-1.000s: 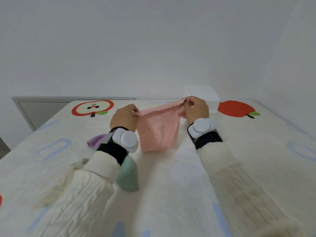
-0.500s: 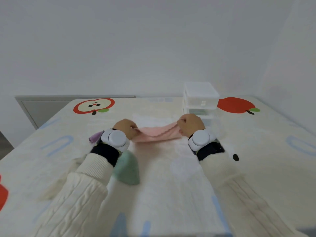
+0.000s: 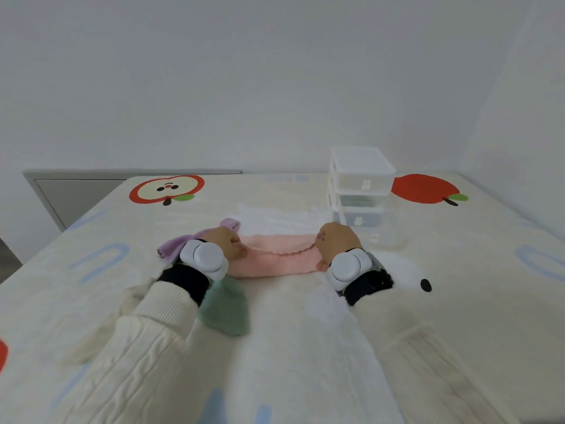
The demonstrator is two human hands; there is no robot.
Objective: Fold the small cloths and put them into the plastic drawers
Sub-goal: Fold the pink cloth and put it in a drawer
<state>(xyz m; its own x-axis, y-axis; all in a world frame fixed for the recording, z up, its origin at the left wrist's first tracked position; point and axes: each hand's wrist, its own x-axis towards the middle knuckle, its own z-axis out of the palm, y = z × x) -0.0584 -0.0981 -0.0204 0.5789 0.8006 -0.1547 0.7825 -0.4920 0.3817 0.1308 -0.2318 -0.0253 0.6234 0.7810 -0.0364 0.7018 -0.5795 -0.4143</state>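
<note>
A pink cloth (image 3: 275,258) lies folded in half on the bed, its scalloped edge on top. My left hand (image 3: 227,244) pinches its left corners and my right hand (image 3: 337,244) pinches its right corners. A purple cloth (image 3: 183,243) lies crumpled behind my left wrist. A green cloth (image 3: 227,310) lies under my left forearm. The clear plastic drawers (image 3: 360,191) stand stacked at the back right, just beyond my right hand; the lowest drawer looks pulled out.
The bed cover (image 3: 290,347) is cream with apple prints and blue shapes. A white cloth (image 3: 275,217) lies spread behind the pink one. A grey panel (image 3: 76,191) stands beyond the bed's far left edge. White walls close the back and right.
Both hands lowered the pink cloth from hanging in the air onto the bed and folded it in half toward me.
</note>
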